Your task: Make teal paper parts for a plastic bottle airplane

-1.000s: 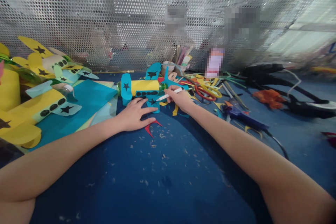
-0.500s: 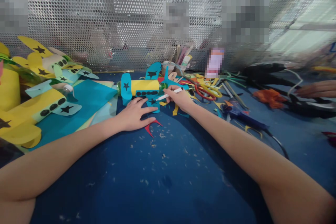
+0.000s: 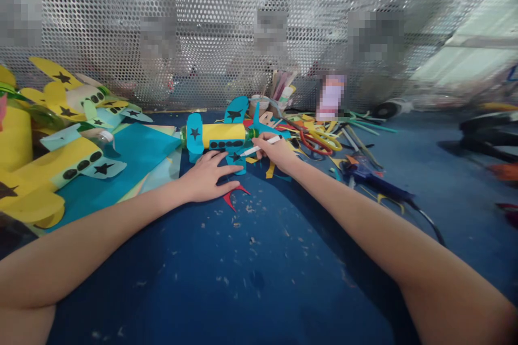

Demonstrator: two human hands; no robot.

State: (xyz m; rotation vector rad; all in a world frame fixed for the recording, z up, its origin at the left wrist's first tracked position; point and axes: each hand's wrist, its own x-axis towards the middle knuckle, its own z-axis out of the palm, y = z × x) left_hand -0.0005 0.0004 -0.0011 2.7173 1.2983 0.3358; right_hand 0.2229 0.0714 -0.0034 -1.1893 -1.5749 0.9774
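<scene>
A toy plane (image 3: pixel 222 130) made from a green bottle wrapped in yellow paper lies in front of me, with blue paper wings and black windows. Black stars mark its wings and tail. My right hand (image 3: pixel 277 152) is closed around a white marker pen (image 3: pixel 261 146), whose tip meets the star (image 3: pixel 236 156) on the near wing. My left hand (image 3: pixel 212 177) lies with fingers spread, its fingertips at that wing's left edge. Beneath its thumb is a red paper scrap (image 3: pixel 230 199).
More yellow bottle planes (image 3: pixel 60 172) stand at left beside blue paper sheets (image 3: pixel 137 153). Scissors (image 3: pixel 324 140) and paper scraps lie behind my right hand. A glue gun (image 3: pixel 376 180) with a cord is at right. A perforated metal wall (image 3: pixel 218 38) runs along the back.
Black items at the far right have shifted, and a person's hand there has gone from view. My hands stay almost where they were, with the marker still at the star.
</scene>
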